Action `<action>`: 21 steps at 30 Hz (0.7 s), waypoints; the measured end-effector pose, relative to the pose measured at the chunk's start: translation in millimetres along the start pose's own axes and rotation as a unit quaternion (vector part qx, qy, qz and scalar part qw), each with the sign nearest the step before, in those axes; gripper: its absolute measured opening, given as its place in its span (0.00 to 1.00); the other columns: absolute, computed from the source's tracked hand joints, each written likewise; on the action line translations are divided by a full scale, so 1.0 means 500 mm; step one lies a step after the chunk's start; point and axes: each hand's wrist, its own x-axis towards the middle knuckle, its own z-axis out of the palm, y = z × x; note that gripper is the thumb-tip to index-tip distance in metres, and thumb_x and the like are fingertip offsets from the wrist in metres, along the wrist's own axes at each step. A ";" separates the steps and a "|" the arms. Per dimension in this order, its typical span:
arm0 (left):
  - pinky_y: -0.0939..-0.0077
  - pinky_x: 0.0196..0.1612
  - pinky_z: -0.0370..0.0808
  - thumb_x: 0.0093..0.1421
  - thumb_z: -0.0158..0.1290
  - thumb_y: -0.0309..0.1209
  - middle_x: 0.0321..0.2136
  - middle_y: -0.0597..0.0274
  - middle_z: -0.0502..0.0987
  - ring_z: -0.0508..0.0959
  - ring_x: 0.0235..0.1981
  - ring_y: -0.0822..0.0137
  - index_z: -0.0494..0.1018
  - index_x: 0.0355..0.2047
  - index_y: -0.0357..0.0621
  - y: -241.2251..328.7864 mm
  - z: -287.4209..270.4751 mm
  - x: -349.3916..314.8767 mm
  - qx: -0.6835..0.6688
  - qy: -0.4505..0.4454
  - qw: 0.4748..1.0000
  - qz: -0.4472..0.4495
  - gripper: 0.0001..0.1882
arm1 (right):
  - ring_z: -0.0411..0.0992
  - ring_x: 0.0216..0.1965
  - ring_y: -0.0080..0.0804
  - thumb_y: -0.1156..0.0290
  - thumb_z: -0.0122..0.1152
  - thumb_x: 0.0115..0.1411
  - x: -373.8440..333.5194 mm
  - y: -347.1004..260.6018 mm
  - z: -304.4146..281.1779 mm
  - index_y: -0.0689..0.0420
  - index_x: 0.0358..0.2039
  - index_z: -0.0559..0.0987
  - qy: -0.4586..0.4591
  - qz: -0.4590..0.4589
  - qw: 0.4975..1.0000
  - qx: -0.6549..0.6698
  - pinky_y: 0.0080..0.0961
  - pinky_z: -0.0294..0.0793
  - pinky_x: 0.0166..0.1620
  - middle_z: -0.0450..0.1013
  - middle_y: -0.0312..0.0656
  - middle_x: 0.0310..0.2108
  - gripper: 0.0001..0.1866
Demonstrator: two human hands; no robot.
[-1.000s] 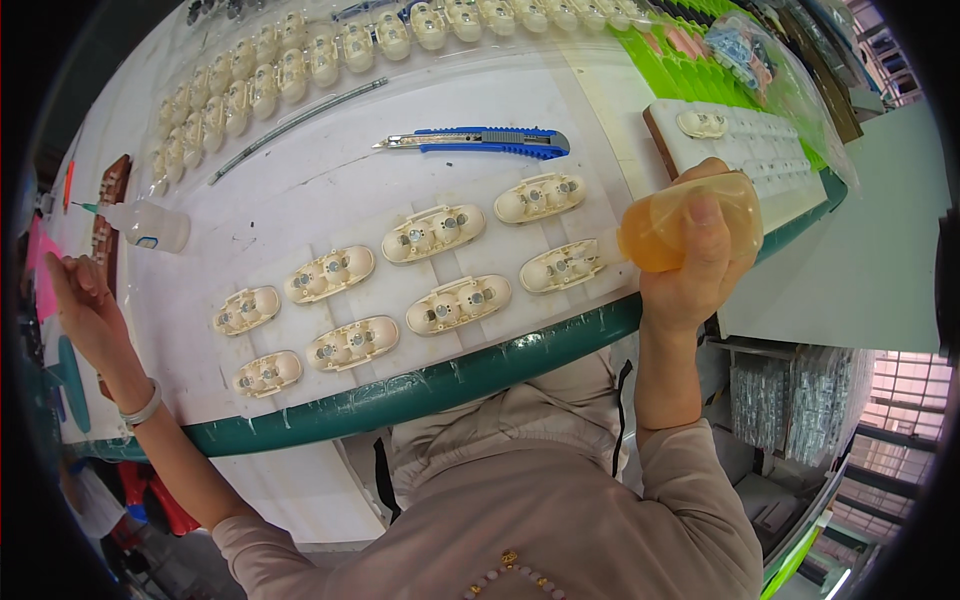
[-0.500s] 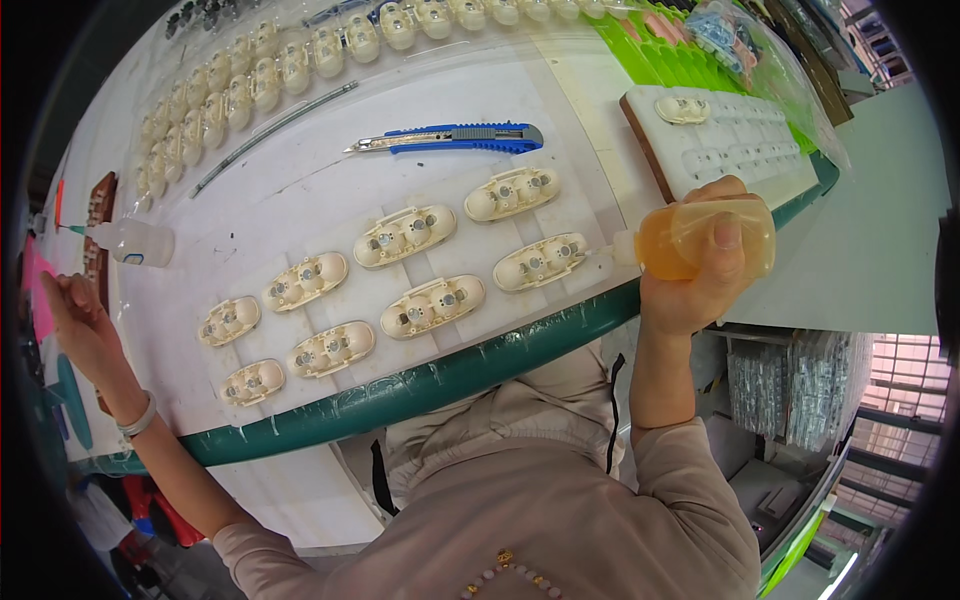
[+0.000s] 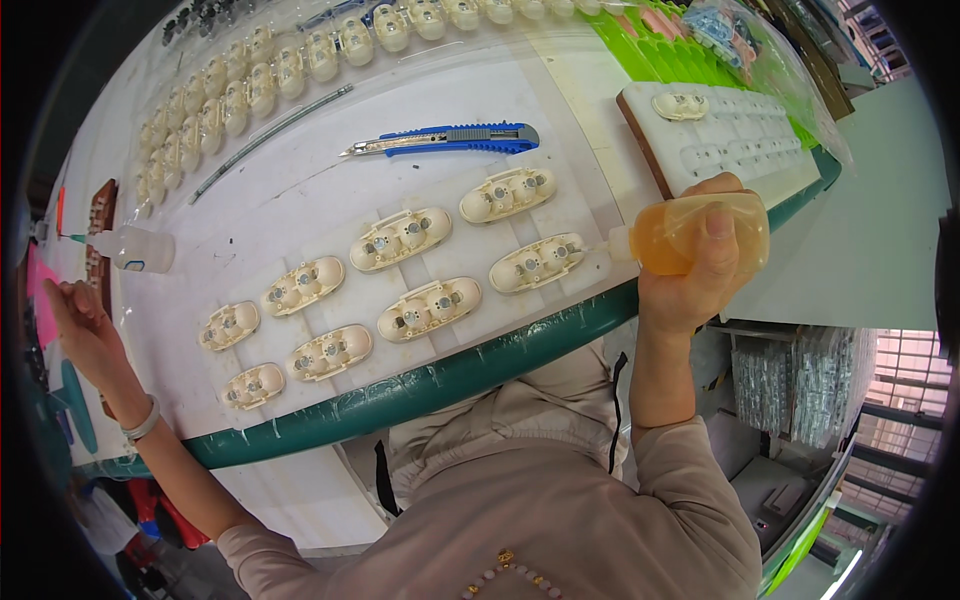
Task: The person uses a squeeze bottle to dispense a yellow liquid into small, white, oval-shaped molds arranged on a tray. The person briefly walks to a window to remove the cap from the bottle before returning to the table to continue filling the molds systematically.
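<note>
My right hand is wrapped around a squeeze bottle of amber liquid, thumb on its side. The bottle lies tilted sideways, its thin nozzle pointing left at the right end of an oval cream plastic part; whether the tip touches it is hard to see. Several similar parts, such as one cream part, lie in two rows on a pale strip fixture, each with round silvery spots. At the far left, my left hand is raised with fingers loosely bent and apart, nothing visible in them, beside a pink sheet.
A blue utility knife and a thin metal rod lie beyond the rows. A clear bottle lies at the left. Behind are trays of cream parts. A white fixture block stands right. The table's green edge runs in front.
Little differs. The view has shifted slightly, so the parts and knife appear a few pixels over. My right hand still grips the bottle at the same part; my left hand keeps its place.
</note>
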 end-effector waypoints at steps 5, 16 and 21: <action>0.83 0.21 0.48 0.61 0.45 0.37 0.13 0.69 0.55 0.51 0.16 0.78 0.62 0.22 0.41 0.000 0.008 -0.002 0.006 0.016 1.000 -0.002 0.15 | 0.58 0.22 0.21 0.64 0.56 0.49 0.002 0.003 -0.006 0.62 0.21 0.66 0.031 0.000 0.999 0.012 0.16 0.57 0.26 0.62 0.37 0.21 0.15; 0.83 0.20 0.48 0.61 0.45 0.37 0.13 0.68 0.56 0.52 0.16 0.78 0.63 0.21 0.41 -0.005 -0.007 0.007 -0.002 0.004 1.000 -0.008 0.15 | 0.60 0.21 0.23 0.60 0.52 0.49 0.004 0.000 -0.005 0.62 0.22 0.66 0.009 0.000 0.998 -0.067 0.17 0.58 0.25 0.62 0.40 0.21 0.16; 0.83 0.20 0.48 0.61 0.45 0.38 0.13 0.68 0.56 0.52 0.16 0.78 0.63 0.22 0.41 -0.004 0.005 0.001 0.003 0.011 1.000 -0.004 0.15 | 0.58 0.22 0.20 0.66 0.56 0.50 0.005 0.001 0.000 0.62 0.20 0.67 0.020 -0.001 1.000 -0.017 0.15 0.57 0.26 0.62 0.36 0.20 0.13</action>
